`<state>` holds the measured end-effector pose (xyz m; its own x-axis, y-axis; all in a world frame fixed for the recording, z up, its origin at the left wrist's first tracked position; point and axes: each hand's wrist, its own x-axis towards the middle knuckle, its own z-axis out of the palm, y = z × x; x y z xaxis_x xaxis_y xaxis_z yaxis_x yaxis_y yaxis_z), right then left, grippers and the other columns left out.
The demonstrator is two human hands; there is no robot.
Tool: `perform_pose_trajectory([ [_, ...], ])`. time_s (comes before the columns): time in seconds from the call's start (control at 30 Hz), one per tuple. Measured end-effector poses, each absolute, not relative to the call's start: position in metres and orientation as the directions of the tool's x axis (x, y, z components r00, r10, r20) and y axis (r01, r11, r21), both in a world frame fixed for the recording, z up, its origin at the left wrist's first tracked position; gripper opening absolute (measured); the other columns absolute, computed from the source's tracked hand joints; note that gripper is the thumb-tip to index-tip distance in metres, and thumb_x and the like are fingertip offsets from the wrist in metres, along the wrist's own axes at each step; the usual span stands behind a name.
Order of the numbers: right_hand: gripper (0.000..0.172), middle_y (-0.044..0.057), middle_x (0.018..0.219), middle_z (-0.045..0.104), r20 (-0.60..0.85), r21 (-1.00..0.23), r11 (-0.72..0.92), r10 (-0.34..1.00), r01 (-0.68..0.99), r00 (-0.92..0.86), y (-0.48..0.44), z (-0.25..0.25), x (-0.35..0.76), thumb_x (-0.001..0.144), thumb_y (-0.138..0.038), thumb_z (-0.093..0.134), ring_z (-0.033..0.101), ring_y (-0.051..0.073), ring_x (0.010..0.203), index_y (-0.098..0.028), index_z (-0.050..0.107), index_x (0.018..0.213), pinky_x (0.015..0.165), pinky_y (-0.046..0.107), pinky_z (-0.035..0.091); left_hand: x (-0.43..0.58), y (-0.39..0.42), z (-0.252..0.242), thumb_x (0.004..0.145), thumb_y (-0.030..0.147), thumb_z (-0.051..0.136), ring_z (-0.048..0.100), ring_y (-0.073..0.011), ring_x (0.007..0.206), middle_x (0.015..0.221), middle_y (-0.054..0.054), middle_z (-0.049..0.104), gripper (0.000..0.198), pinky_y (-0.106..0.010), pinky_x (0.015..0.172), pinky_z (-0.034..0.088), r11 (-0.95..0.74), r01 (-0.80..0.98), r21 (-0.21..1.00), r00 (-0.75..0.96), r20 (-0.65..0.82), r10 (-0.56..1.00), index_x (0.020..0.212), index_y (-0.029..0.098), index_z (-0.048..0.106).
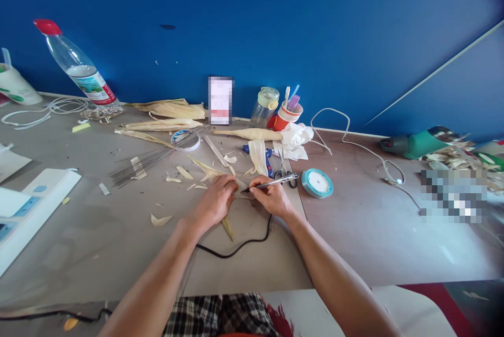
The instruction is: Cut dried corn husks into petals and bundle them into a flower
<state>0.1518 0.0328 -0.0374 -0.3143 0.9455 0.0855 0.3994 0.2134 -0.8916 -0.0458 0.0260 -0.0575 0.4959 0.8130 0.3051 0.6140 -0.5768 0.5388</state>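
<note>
My right hand (273,198) grips a slim silver pen (277,180), its dark tip pointing left onto a pale piece of corn husk (244,190) on the table. My left hand (219,196) presses that husk down with its fingers bent close together. A greenish pointed end of husk (227,228) sticks out below the left hand, and another dry strip (203,168) reaches out above it. The fingers hide much of the husk between the hands. Just beyond the right hand lie scissors (289,179) and a blue glue gun (269,161) partly behind a husk piece.
A teal ribbon roll (326,188) sits right of the scissors. Thin wires (151,162), husk bundles (169,110) and scraps lie to the left. At the back stand a phone (220,99), a glass jar (264,108), red paper cups (286,116) and a bottle (88,80). A black cable (236,251) crosses in front.
</note>
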Motion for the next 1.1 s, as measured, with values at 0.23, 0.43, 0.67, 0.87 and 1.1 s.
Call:
perform_pose_trajectory([
  [0.23, 0.009, 0.0, 0.066, 0.053, 0.102, -0.884, 0.234, 0.941, 0.405, -0.321, 0.0322, -0.0341, 0.15, 0.077, -0.024, 0.051, 0.049, 0.013, 0.061, -0.019, 0.057, 0.072, 0.057, 0.025, 0.04, -0.0466, 0.0267, -0.0583, 0.078, 0.007, 0.05, 0.05, -0.0227, 0.107, 0.111, -0.009, 0.055, 0.02, -0.041, 0.094, 0.045, -0.581, 0.617, 0.531, 0.502, 0.303, 0.81, 0.093, 0.018, 0.059],
  [0.43, 0.009, 0.0, 0.067, 0.054, 0.099, -0.887, 0.229, 0.942, 0.4, -0.32, 0.032, -0.0354, 0.1497, 0.077, -0.024, 0.051, 0.05, 0.013, 0.063, -0.019, 0.058, 0.073, 0.058, 0.025, 0.04, -0.0466, 0.0266, -0.0575, 0.079, 0.008, 0.049, 0.05, -0.0224, 0.107, 0.109, -0.009, 0.055, 0.02, -0.041, 0.093, 0.045, -0.586, 0.609, 0.535, 0.504, 0.309, 0.807, 0.092, 0.019, 0.059],
  [0.67, 0.008, 0.0, 0.065, 0.053, 0.089, -0.889, 0.218, 0.945, 0.403, -0.314, 0.0319, -0.0332, 0.1484, 0.075, -0.024, 0.052, 0.049, 0.013, 0.061, -0.019, 0.058, 0.072, 0.058, 0.026, 0.04, -0.0458, 0.0256, -0.0545, 0.079, 0.006, 0.049, 0.05, -0.0221, 0.106, 0.109, -0.009, 0.055, 0.019, -0.039, 0.093, 0.045, -0.581, 0.62, 0.527, 0.502, 0.303, 0.81, 0.091, 0.018, 0.058],
  [0.87, 0.008, 0.0, 0.065, 0.053, 0.089, -0.896, 0.219, 0.941, 0.387, -0.326, 0.0325, -0.0343, 0.1496, 0.076, -0.024, 0.051, 0.049, 0.013, 0.061, -0.019, 0.057, 0.072, 0.058, 0.026, 0.04, -0.0462, 0.0257, -0.0551, 0.078, 0.006, 0.05, 0.05, -0.0222, 0.107, 0.11, -0.009, 0.055, 0.02, -0.04, 0.094, 0.045, -0.586, 0.612, 0.531, 0.497, 0.318, 0.808, 0.092, 0.018, 0.058],
  [1.1, 0.008, -0.001, 0.066, 0.054, 0.057, -0.893, 0.193, 0.944, 0.406, -0.324, 0.0329, -0.0363, 0.1558, 0.076, -0.024, 0.051, 0.049, 0.012, 0.061, -0.018, 0.057, 0.073, 0.057, 0.024, 0.038, -0.0463, 0.0264, -0.0566, 0.079, 0.008, 0.05, 0.05, -0.0227, 0.108, 0.11, -0.008, 0.055, 0.019, -0.04, 0.095, 0.044, -0.582, 0.623, 0.522, 0.497, 0.309, 0.811, 0.091, 0.018, 0.059],
])
